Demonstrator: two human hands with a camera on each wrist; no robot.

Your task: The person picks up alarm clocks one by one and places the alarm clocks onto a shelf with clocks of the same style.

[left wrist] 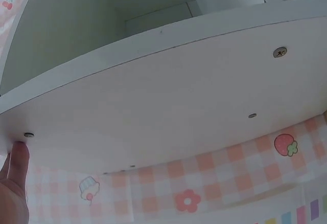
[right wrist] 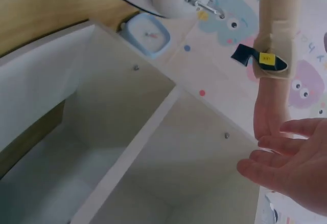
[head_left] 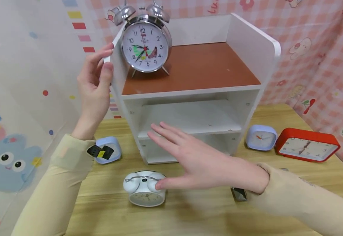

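My left hand grips the front edge of the left side panel of a white shelf unit. In the left wrist view, a fingertip touches the panel's outer face near a screw. Held out before the lower shelves is my right hand, its fingers straight and spread, with nothing in it. A silver twin-bell alarm clock stands on the brown top shelf, close to my left hand. Below my right thumb, a white twin-bell alarm clock is on the wooden table.
A light-blue clock sits left of the shelf unit, partly behind my left cuff. To the right stand another blue clock and a red clock. A dark shiny object is partly hidden by my right wrist. Patterned cloth hangs behind.
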